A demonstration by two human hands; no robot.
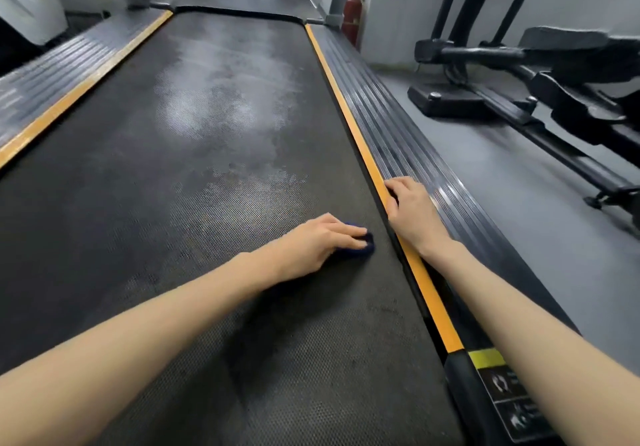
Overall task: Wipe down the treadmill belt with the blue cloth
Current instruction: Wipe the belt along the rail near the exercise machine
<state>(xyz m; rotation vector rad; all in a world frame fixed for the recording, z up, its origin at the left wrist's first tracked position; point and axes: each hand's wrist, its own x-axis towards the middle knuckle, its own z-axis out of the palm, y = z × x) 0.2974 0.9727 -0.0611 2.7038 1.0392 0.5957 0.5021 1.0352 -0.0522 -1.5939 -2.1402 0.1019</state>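
Mid-frame, the left hand (pixel 311 245) clutches the blue cloth (pixel 371 240) against the treadmill belt (pixel 173 203). The right hand (pixel 412 213) hooks its fingers (pixel 393 203) over the side rail (pixel 398 141).

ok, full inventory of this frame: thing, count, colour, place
belt: 1, black with pale patches, centre
cloth: 1, blue, on belt near its right edge
strips: 2, orange, one along each belt edge
rails: 2, grey, ribbed, outside the strips
fire extinguisher: 1, red, far wall
exercise machine: 1, black, right, on floor
floor: grey, right
labels: yellow and black, right rail's near end
left hand: holds cloth on belt
right hand: on right rail, fingers curled over its inner edge
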